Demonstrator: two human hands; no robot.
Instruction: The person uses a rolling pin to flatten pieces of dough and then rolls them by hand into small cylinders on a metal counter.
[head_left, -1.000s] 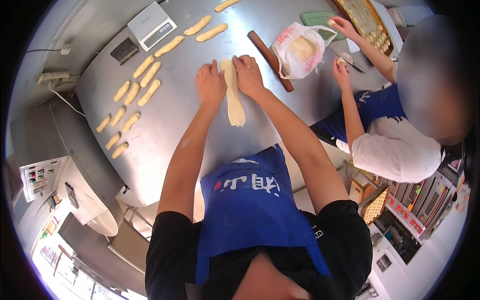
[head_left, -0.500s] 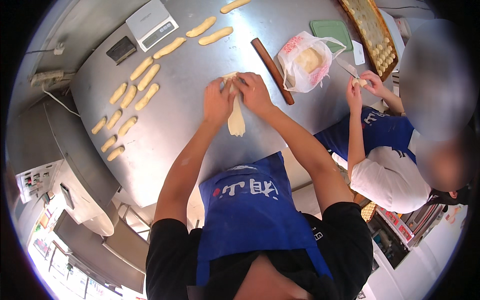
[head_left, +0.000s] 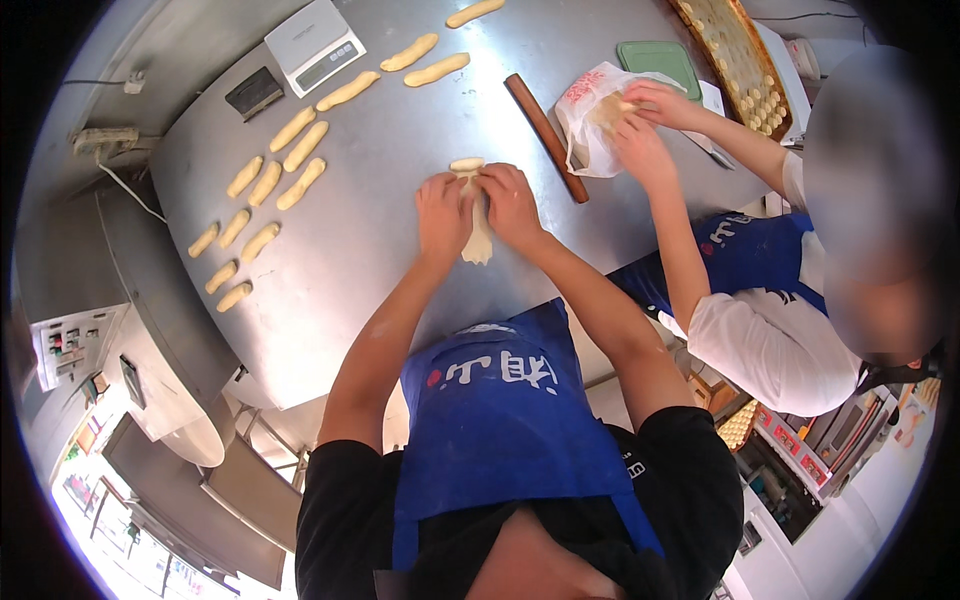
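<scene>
A flat strip of pale dough (head_left: 478, 240) lies lengthwise on the steel table (head_left: 350, 220), its far end curled into a short roll (head_left: 466, 163). My left hand (head_left: 443, 208) is closed on the left of this far end, fingertips pressed against the dough just below the roll. From the right, my right hand (head_left: 507, 202) grips the same part with bent fingers, thumb inward. Some of the strip is hidden under the fingers. To my left and beyond, several shaped dough sticks (head_left: 306, 144) lie in rough rows. A wooden rolling pin (head_left: 545, 135) rests to the right.
A white scale (head_left: 310, 45), a black block (head_left: 254, 94), a plastic bag of dough (head_left: 585, 120), a green lid (head_left: 655, 65) and a tray of dough balls (head_left: 730, 60) are on the table. A co-worker (head_left: 760, 330) at right has both hands at the bag.
My hands have closed in over the strip, and its far end is now rolled up, slightly nearer to me. The co-worker's hands have moved leftward onto the plastic bag.
</scene>
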